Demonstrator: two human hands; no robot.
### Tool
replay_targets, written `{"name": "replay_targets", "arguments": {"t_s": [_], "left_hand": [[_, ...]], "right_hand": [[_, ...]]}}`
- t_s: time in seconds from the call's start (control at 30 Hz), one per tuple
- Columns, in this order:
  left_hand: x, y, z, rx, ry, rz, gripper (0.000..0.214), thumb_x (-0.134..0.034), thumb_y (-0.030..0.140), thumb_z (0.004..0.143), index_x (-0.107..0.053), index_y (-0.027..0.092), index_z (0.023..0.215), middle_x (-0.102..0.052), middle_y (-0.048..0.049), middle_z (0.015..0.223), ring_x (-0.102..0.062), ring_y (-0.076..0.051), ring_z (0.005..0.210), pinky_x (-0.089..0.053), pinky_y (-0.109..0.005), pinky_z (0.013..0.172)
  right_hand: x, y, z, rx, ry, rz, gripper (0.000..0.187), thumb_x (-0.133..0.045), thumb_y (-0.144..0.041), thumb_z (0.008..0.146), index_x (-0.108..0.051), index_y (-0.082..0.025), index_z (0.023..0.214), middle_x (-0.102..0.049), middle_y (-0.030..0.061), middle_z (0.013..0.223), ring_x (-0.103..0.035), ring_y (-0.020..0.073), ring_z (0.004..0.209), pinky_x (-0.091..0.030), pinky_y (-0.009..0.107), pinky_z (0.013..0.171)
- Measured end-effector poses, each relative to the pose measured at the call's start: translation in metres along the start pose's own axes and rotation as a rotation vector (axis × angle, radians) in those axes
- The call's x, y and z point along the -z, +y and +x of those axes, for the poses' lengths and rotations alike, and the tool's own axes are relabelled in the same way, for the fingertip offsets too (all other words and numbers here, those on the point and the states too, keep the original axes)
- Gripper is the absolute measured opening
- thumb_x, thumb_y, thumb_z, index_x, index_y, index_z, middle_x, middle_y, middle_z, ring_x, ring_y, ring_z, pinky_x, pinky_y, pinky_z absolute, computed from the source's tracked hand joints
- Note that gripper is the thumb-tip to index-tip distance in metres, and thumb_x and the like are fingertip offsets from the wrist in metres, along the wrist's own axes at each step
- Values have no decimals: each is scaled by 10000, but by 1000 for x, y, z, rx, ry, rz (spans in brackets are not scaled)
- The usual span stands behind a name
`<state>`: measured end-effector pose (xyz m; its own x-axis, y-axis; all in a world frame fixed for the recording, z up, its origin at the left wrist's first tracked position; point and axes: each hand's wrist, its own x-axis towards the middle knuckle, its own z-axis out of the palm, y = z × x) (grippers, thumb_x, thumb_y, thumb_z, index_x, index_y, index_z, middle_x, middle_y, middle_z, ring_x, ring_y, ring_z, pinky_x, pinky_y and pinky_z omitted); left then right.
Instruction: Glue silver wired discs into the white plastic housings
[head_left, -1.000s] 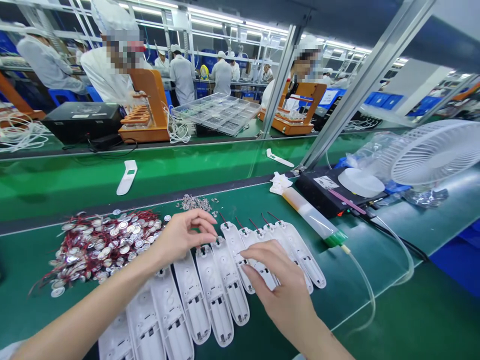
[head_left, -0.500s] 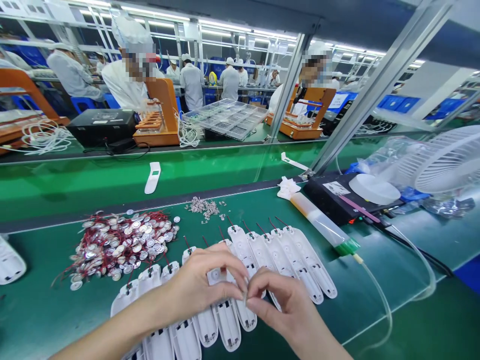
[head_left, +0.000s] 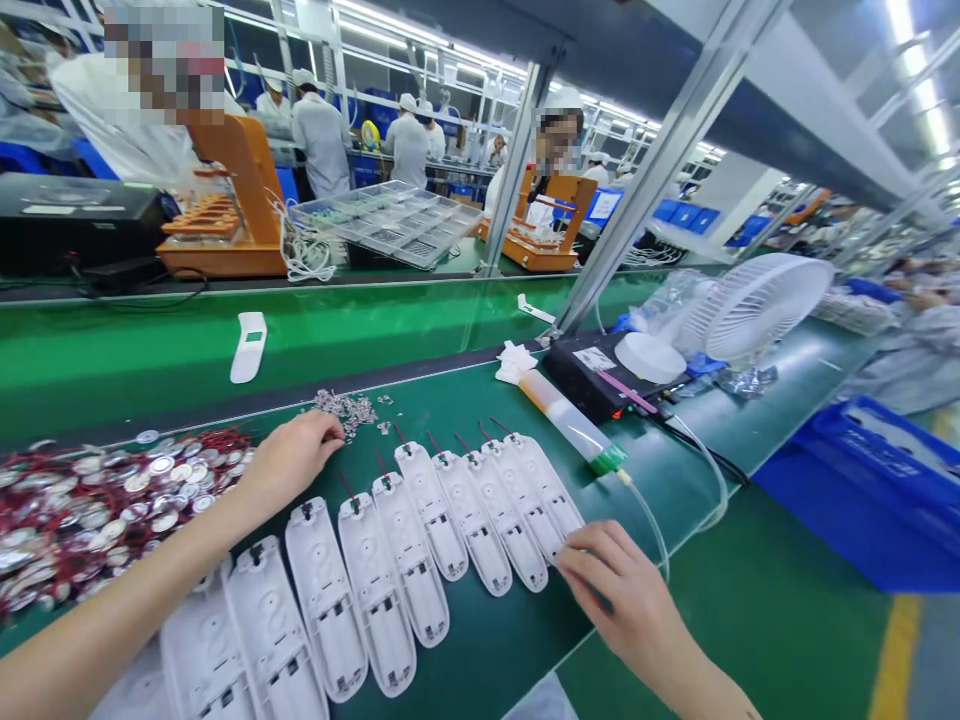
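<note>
Had the left hand (head_left: 289, 462) at the small metal parts (head_left: 351, 412), with fingers curled; could not tell whether gripping any. Had the right hand (head_left: 626, 595) by the rightmost white casing (head_left: 541, 485), with bent fingers; could not tell whether closed. Saw the row of casings (head_left: 377, 595) across the green tabletop (head_left: 495, 640).

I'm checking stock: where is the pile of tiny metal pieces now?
In the head view, the pile of tiny metal pieces lies left of centre, by the left hand, right of the red-wired discs.
</note>
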<state>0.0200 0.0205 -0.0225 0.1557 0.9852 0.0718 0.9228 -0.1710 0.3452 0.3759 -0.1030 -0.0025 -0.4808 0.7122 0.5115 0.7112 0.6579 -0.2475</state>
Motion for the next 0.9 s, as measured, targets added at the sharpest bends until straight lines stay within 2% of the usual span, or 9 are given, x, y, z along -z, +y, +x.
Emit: {"name": "replay_targets", "arguments": {"t_s": [0.1,0.27,0.4,0.57,0.67,0.8,0.9], "left_hand": [[5,-2,0,12,-3,-9,203,-411,317,773,-584,215,741,-639,-51,829,-586,-243,748,-424,-334,678],[18,3,-2,26,36,-51,234,-395,370,784,-582,230,790,-666,-17,821,-593,-216,699,-424,-301,643],[26,18,-4,23,81,-153,246,-428,413,741,-589,227,732,-660,-20,741,-572,-205,635,-422,-304,615],[32,43,-12,18,29,-257,265,-469,442,711,-609,218,733,-670,-21,754,-582,-194,660,-443,-308,649],[32,71,-26,26,-105,-472,256,-506,440,696,-627,217,722,-677,-18,755,-595,-187,680,-453,-299,661],[25,113,-46,49,-383,-768,208,-570,387,650,-634,190,674,-662,-19,681,-586,-163,644,-456,-266,624],[20,130,-54,96,-468,-892,169,-610,334,614,-613,167,640,-612,2,598,-540,-125,581,-431,-232,572]], "right_hand": [[-5,-2,-5,78,-57,-134,265,-367,-22,871,-588,-158,824,-560,61,803,-491,175,757,-430,293,647],[-9,-4,-10,108,-104,-206,306,-334,-3,868,-600,-152,842,-553,64,832,-480,186,792,-406,328,719],[-11,-6,-12,126,-110,-215,299,-332,-20,884,-603,-141,852,-554,65,838,-485,187,792,-393,345,751],[-11,-6,-16,163,-73,-235,315,-308,-56,920,-612,-127,876,-585,63,835,-517,183,792,-401,350,771],[-9,-13,-9,140,-16,-206,302,-330,-32,903,-613,-137,900,-604,55,828,-532,175,779,-413,344,751],[-11,-35,18,53,153,-30,194,-451,-37,867,-598,-136,948,-618,62,848,-530,172,783,-436,321,711],[-19,-51,39,51,185,62,206,-446,-32,860,-589,-137,964,-624,67,894,-536,174,813,-446,320,729]]}}
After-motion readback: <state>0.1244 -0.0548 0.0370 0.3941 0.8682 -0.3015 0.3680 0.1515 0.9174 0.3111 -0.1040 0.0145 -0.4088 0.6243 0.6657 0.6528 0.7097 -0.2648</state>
